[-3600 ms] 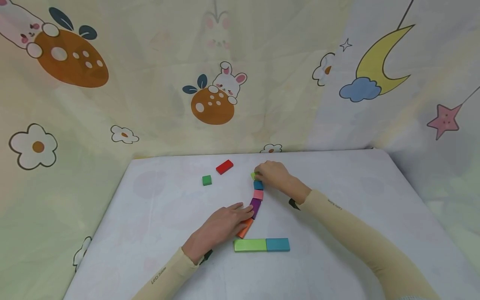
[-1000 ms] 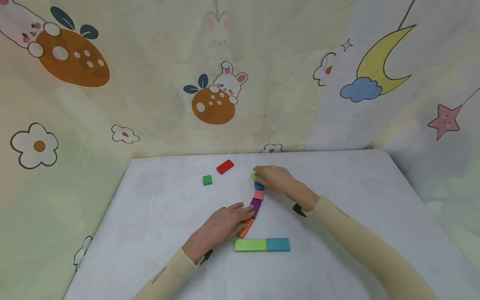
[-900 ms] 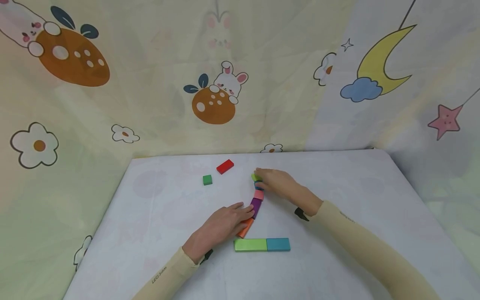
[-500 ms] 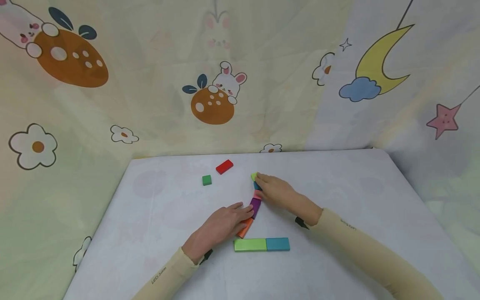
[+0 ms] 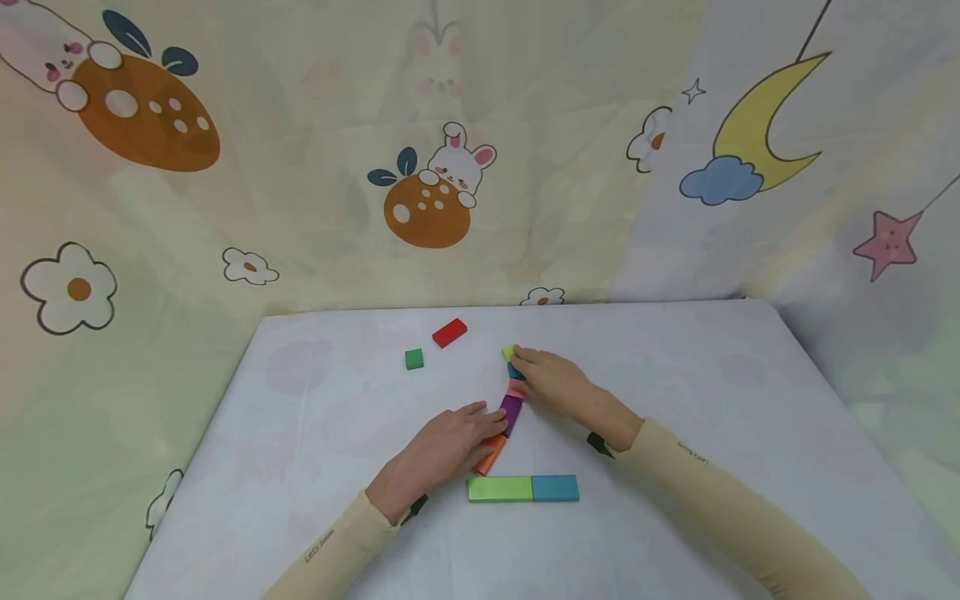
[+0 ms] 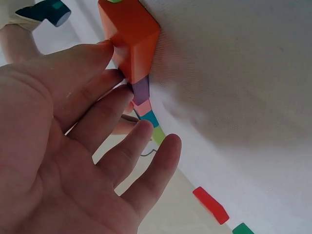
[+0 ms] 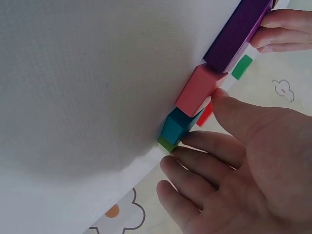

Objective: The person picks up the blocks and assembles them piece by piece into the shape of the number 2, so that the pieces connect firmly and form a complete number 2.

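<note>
A curved row of wooden blocks lies on the table: orange (image 5: 491, 454), purple (image 5: 512, 412), pink (image 5: 514, 388), blue (image 5: 514, 372) and light green (image 5: 507, 353) at the far end. My left hand (image 5: 442, 446) rests along the row's left side, its thumb against the orange block and fingertips by the purple one. On the other side, my right hand (image 5: 558, 385) has its thumb touching the pink block (image 7: 200, 90). Its fingers lie relaxed beside the blue block (image 7: 176, 126) and the light green end. Neither hand is curled round a block.
Nearer me, a long light green block (image 5: 500, 489) and a teal block (image 5: 556, 487) lie end to end. A red block (image 5: 450, 333) and a small green cube (image 5: 414, 359) lie at the back left. A printed cloth (image 5: 570, 208) hangs behind the white table (image 5: 675, 350).
My right hand has slid from the light green end of the row toward me, down to the blue and pink blocks. The left hand has kept its place.
</note>
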Tool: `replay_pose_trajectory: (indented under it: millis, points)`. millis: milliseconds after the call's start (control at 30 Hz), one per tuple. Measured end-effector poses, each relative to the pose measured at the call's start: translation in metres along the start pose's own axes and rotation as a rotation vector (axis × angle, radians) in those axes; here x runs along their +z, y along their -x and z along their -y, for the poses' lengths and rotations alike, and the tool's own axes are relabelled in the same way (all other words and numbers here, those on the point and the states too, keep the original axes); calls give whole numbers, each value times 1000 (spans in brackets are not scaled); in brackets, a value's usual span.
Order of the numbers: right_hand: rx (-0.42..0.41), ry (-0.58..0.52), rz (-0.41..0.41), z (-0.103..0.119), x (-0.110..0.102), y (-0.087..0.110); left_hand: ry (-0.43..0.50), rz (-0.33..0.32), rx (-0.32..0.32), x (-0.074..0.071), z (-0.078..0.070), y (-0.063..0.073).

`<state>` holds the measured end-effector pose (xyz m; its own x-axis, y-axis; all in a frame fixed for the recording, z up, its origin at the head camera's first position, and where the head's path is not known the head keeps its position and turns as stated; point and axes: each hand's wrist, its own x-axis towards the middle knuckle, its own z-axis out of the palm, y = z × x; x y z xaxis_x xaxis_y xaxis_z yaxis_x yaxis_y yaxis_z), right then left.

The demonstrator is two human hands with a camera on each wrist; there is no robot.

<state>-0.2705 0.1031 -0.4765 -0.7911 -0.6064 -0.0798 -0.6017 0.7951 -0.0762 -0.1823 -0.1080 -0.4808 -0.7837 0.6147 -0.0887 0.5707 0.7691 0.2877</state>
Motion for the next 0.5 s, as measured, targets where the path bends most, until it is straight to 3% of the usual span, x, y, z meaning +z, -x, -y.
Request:
replay_pose_trajectory:
  millis: [500]
  points:
    - [-7, -10, -28, -2, 2, 0, -35, -65, 19, -7, -4, -9]
